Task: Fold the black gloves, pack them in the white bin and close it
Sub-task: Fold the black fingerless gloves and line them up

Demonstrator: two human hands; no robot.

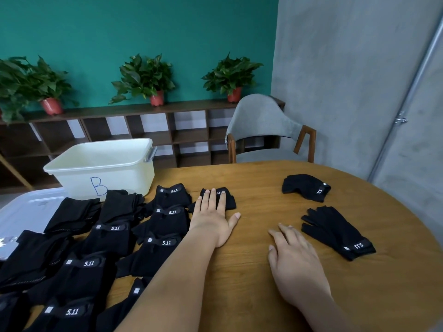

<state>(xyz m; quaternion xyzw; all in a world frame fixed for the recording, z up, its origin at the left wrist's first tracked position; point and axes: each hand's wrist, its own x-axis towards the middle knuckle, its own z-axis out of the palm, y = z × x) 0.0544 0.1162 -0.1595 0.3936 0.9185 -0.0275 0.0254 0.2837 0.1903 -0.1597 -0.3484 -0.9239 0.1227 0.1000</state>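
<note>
Right of the bin (103,168), on the table (251,295), the person's left hand (212,219) lies flat on a folded glove (230,200). The fingers are straight and close together, pressing it down, with the thumb stuck out to the side. The right hand (294,257) sits further right of the bin, resting on the wood with its fingers loosely spread and holding nothing.

Progress-wise I'd say the folding is mostly done. A big batch of folded gloves (165,212) sits in rows just in front of the bin, running toward the near edge. Way off to the bin's right there's one glove lying flat (335,233), clearly not folded, and another (305,186) behind it that looks bunched or half folded, hard to say which.

Packing hasn't started as far as I can tell. The bin is open and I can't see any glove inside from this angle. Its lid (26,209) lies to the bin's front left, partly under the gloves. So what's left is those last couple of folds, all the packing, then the lid.
</note>
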